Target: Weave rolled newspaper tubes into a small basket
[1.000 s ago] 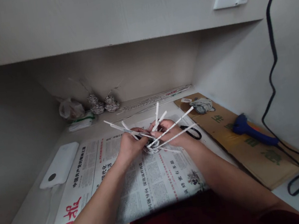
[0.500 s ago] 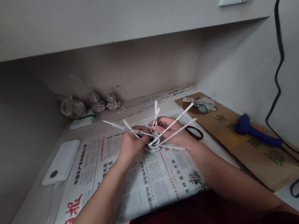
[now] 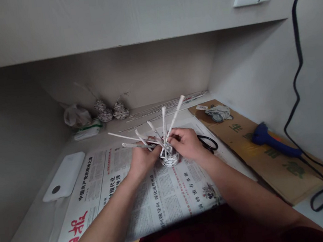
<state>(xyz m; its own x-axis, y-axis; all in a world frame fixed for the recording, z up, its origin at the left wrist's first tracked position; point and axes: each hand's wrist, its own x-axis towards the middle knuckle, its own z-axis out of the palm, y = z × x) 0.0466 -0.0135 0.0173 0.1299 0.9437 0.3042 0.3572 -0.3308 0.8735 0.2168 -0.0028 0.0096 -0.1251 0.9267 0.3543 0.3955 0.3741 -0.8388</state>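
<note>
Your woven paper piece (image 3: 170, 160) sits between your two hands, over the newspaper (image 3: 166, 199) spread on the table (image 3: 35, 227). The grip of your left hand (image 3: 143, 161) is closed on the near-left side of the piece, thumb against its rim, with the other fingers largely hidden behind. The grip of your right hand (image 3: 188, 143) is drawn in tight, thumb and fingers pinching the right rim at the foot of the paper sticks (image 3: 175, 115); exactly which stick it has hold of cannot be told.

Main change found: a second ago, two long sticks slanted out to the right, across your right hand, and another pointed low beneath it. Now that side is clear of sticks, and the tallest ones rise steeply from the middle and lean slightly right. The woven wall shows more fully below your fingers than before. Your left hand has barely shifted, and its sticks spread leftward as they did.

The surroundings match the earlier view: the black handle loop (image 3: 208, 135) lies just beside your right hand (partly covered by it), and the blue glue gun (image 3: 278, 145) rests on the cardboard (image 3: 276, 177).
</note>
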